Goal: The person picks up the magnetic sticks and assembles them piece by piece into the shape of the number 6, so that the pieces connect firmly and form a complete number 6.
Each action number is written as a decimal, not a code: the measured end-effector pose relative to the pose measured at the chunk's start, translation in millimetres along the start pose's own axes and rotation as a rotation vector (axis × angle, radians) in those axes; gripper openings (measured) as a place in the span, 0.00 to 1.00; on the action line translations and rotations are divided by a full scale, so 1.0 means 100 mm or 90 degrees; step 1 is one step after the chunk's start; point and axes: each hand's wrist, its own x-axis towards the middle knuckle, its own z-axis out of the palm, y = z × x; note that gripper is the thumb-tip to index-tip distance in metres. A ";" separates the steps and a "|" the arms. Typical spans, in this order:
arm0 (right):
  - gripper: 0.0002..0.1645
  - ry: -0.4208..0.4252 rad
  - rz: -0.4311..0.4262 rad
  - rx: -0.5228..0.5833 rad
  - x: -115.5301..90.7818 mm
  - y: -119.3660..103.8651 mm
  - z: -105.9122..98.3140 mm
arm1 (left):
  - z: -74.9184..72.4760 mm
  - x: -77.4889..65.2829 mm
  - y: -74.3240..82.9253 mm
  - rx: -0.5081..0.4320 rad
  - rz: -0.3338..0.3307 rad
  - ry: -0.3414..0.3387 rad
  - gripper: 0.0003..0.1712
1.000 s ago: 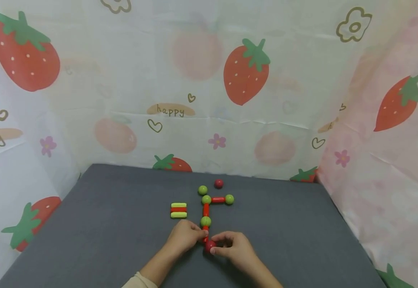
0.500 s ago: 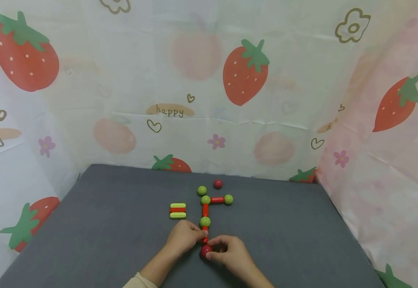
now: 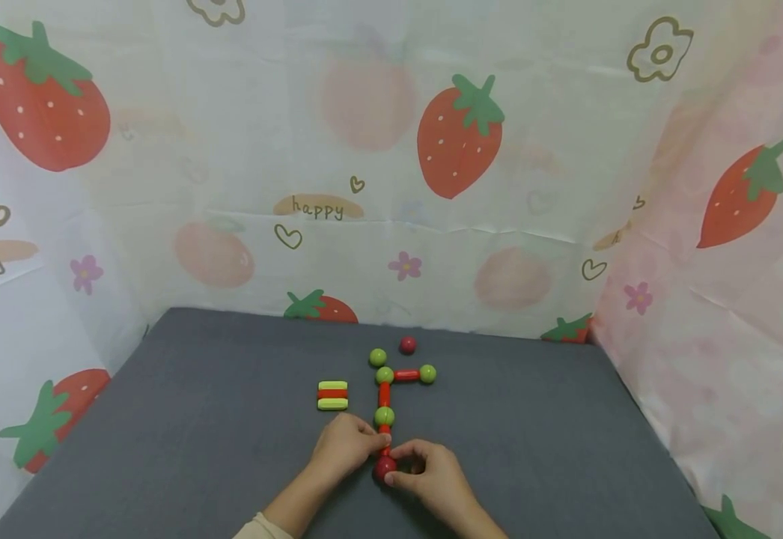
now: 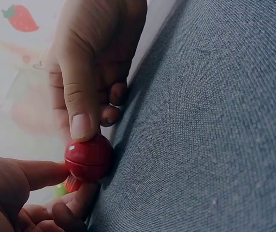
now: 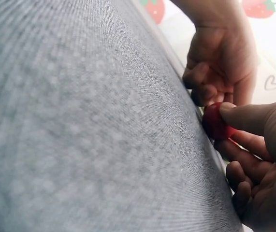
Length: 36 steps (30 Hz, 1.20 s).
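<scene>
Head view: the left hand (image 3: 343,445) pinches the nearest red stick (image 3: 385,430); the right hand (image 3: 437,473) pinches the red ball (image 3: 384,470) at that stick's near end. Best hold steady and push straight.

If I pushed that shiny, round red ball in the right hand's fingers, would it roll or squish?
Once released, the glossy red ball would likely roll, because it's round. It probably won't squish: it shows no visible dent where the right hand pinches it. Its bright highlight suggests a smooth surface, so it might feel slippery.
</scene>
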 end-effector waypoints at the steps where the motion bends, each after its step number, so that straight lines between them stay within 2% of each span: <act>1: 0.17 0.002 -0.001 -0.002 0.00 0.00 0.00 | 0.00 0.00 0.00 0.000 0.000 0.000 0.15; 10: 0.17 0.006 -0.005 -0.002 -0.01 -0.01 0.00 | -0.02 -0.03 0.01 0.000 0.025 -0.008 0.14; 23: 0.17 0.006 -0.008 -0.018 -0.01 -0.01 0.01 | -0.09 -0.01 -0.06 -0.014 0.058 -0.062 0.10; 31: 0.17 0.005 -0.002 -0.021 -0.02 -0.03 0.01 | -0.21 0.02 -0.15 -0.018 0.128 -0.084 0.07; 36: 0.17 0.012 -0.008 -0.024 -0.03 -0.01 0.01 | -0.31 0.06 -0.19 -0.012 0.174 -0.059 0.07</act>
